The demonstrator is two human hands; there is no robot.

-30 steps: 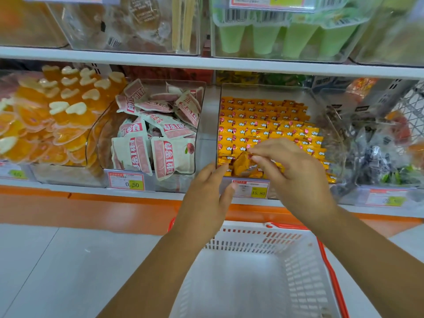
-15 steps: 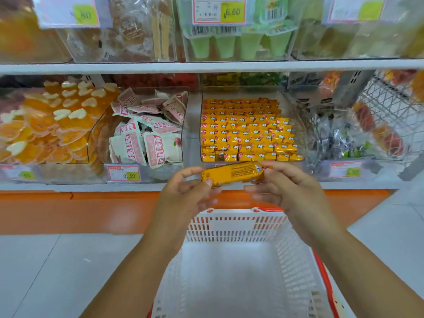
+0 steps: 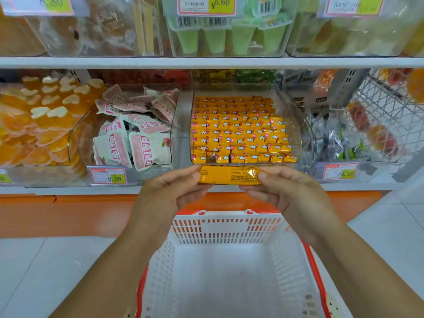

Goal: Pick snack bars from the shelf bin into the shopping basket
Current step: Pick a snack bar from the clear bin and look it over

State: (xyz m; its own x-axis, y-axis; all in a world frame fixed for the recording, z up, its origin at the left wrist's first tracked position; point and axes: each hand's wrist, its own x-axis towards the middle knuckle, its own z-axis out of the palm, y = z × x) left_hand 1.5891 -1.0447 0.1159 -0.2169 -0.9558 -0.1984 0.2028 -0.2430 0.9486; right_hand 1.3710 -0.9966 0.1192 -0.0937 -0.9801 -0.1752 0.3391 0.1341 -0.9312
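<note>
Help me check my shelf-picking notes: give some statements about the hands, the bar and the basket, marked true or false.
1. The left hand and the right hand each pinch one end of the yellow foil-wrapped snack bar. True.
2. The white slotted plastic shopping basket with red rim holds a bar. False: no bar shows inside it.
3. The clear plastic shelf bin of yellow bars stands right of the pink-and-white pouches. True.
4. The price tag under the pouches reads 6.60. False: it reads 0.50.

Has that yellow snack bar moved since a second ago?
Yes. The snack bar has come out of the clear bin toward the person, and is now in front of its front wall.
</note>
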